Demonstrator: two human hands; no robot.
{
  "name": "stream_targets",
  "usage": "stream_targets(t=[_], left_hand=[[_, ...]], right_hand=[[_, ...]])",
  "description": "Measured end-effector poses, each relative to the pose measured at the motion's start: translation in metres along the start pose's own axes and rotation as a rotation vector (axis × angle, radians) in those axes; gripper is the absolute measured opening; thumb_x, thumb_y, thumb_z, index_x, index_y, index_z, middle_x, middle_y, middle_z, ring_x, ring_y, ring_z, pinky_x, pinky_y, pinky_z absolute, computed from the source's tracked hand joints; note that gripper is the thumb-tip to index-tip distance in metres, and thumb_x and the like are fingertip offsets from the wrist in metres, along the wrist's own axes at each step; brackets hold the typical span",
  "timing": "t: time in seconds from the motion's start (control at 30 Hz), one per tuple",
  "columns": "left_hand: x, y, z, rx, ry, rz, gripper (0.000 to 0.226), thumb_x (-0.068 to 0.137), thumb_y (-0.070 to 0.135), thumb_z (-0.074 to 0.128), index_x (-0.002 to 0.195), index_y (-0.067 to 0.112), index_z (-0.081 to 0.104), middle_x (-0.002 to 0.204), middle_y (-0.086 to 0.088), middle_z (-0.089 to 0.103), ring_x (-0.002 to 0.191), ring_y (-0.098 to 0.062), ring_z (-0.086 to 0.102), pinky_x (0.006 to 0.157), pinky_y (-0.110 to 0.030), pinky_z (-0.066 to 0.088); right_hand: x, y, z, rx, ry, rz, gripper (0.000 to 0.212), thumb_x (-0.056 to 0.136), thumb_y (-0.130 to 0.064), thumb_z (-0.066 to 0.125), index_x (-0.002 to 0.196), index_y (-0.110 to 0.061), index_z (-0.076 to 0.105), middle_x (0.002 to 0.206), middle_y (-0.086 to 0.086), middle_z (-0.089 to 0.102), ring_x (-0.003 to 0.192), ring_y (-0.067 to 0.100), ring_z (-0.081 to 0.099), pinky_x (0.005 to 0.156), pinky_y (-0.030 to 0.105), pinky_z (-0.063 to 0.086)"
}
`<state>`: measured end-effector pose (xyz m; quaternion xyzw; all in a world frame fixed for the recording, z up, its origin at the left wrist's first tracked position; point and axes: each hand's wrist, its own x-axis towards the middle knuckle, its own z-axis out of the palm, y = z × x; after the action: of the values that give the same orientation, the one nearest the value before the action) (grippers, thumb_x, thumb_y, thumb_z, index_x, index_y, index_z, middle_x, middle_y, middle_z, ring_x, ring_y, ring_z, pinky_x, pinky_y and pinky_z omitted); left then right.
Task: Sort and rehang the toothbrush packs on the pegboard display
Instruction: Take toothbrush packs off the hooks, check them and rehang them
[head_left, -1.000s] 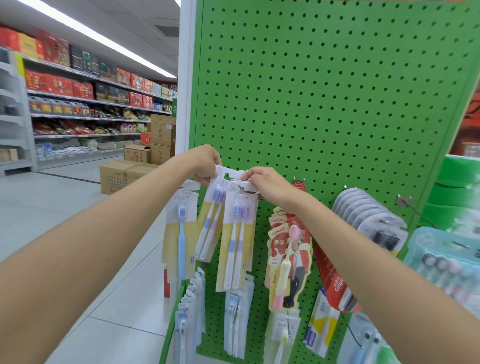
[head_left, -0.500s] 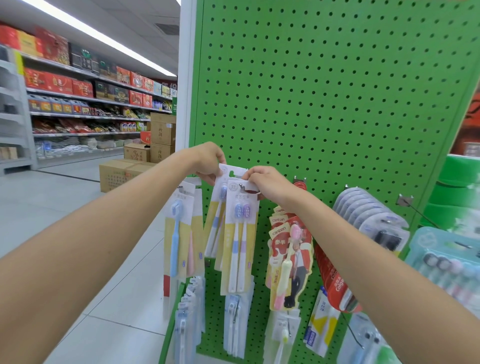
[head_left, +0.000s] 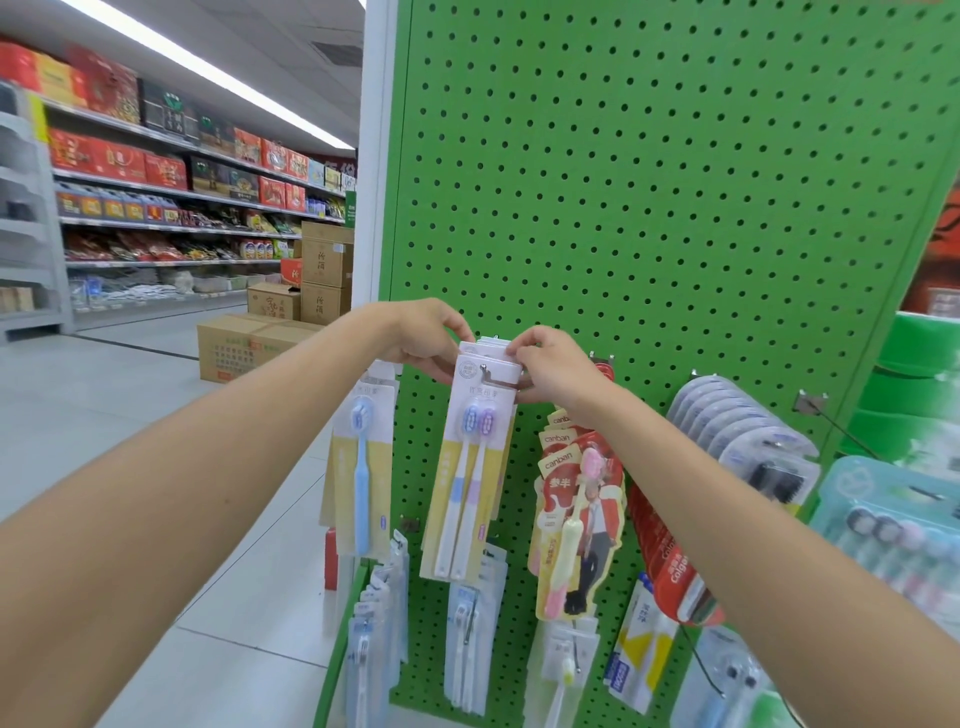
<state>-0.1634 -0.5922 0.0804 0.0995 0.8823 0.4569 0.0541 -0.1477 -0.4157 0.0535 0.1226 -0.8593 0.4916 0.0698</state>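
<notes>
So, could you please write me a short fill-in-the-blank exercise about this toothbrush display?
1. The pegboard is painted ____.
2. The left hand and the right hand both grip the ____ edge of the front toothbrush pack.
3. That pack shows ____ toothbrushes side by side.
4. The neighbouring pack to its left holds one ____ toothbrush.
Missing words: green; top; two; blue.
</notes>
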Motion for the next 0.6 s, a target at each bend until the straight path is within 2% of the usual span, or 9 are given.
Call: stream_targets(t=[0.1, 0.17, 0.23, 0.3, 0.37, 0.47, 0.6], left_hand=[[0.001, -0.002, 0.004, -0.031, -0.016, 0.018, 0.022, 0.093, -0.004, 0.059, 0.113, 0.006, 0.06, 0.101, -0.012, 0.074, 0.088, -0.02, 0.073, 0.074, -0.027, 0.061], [0.001, -0.001, 0.007, -0.014, -0.02, 0.027, 0.023, 0.093, -0.004, 0.058, 0.112, 0.007, 0.062, 0.104, -0.011, 0.073, 0.09, -0.019, 0.072, 0.074, -0.026, 0.061], [0.0, -0.001, 0.005, 0.01, -0.027, 0.047, 0.023, 0.092, -0.005, 0.06, 0.112, 0.006, 0.065, 0.104, -0.01, 0.073, 0.089, -0.017, 0.073, 0.073, -0.025, 0.061], [0.0, -0.003, -0.002, 0.076, -0.015, 0.081, 0.026, 0.09, -0.007, 0.06, 0.112, 0.006, 0.068, 0.106, -0.009, 0.073, 0.091, -0.016, 0.073, 0.077, -0.026, 0.06], [0.003, -0.006, -0.008, 0.146, 0.082, 0.139, 0.027, 0.091, -0.009, 0.059, 0.109, 0.008, 0.069, 0.108, -0.009, 0.071, 0.095, -0.018, 0.071, 0.078, -0.028, 0.06], [0.011, -0.008, -0.008, 0.218, 0.22, 0.229, 0.022, 0.093, -0.004, 0.059, 0.106, 0.01, 0.069, 0.107, -0.01, 0.069, 0.091, -0.018, 0.069, 0.075, -0.027, 0.06], [0.02, -0.01, 0.0, 0.332, 0.167, 0.241, 0.02, 0.095, 0.004, 0.059, 0.109, 0.012, 0.071, 0.111, -0.003, 0.068, 0.1, -0.017, 0.066, 0.073, -0.023, 0.057]], right_hand=[[0.005, 0.005, -0.007, -0.175, 0.089, -0.054, 0.023, 0.097, -0.001, 0.045, 0.117, -0.011, 0.05, 0.094, 0.008, 0.065, 0.076, 0.02, 0.068, 0.075, 0.041, 0.06], [0.005, 0.005, -0.011, -0.309, 0.103, -0.131, 0.029, 0.094, -0.001, 0.051, 0.12, -0.014, 0.052, 0.089, 0.001, 0.061, 0.066, 0.014, 0.057, 0.062, 0.031, 0.054], [0.005, 0.004, -0.013, -0.372, 0.07, -0.175, 0.022, 0.095, -0.002, 0.052, 0.112, -0.013, 0.06, 0.088, 0.001, 0.06, 0.058, 0.011, 0.048, 0.05, 0.023, 0.04], [0.005, 0.004, -0.012, -0.407, 0.058, -0.197, 0.02, 0.095, -0.003, 0.051, 0.102, -0.013, 0.067, 0.088, 0.002, 0.06, 0.058, 0.01, 0.046, 0.049, 0.02, 0.035], [0.004, 0.005, -0.012, -0.423, 0.064, -0.215, 0.019, 0.096, -0.004, 0.052, 0.097, -0.014, 0.068, 0.081, -0.002, 0.058, 0.059, 0.01, 0.046, 0.049, 0.019, 0.034], [0.005, 0.006, -0.011, -0.432, 0.07, -0.229, 0.018, 0.097, -0.006, 0.053, 0.094, -0.016, 0.067, 0.077, -0.004, 0.056, 0.061, 0.009, 0.047, 0.05, 0.018, 0.033], [0.005, 0.008, -0.01, -0.43, 0.053, -0.234, 0.015, 0.097, -0.007, 0.054, 0.096, -0.016, 0.067, 0.083, 0.0, 0.061, 0.065, 0.011, 0.051, 0.054, 0.019, 0.036]])
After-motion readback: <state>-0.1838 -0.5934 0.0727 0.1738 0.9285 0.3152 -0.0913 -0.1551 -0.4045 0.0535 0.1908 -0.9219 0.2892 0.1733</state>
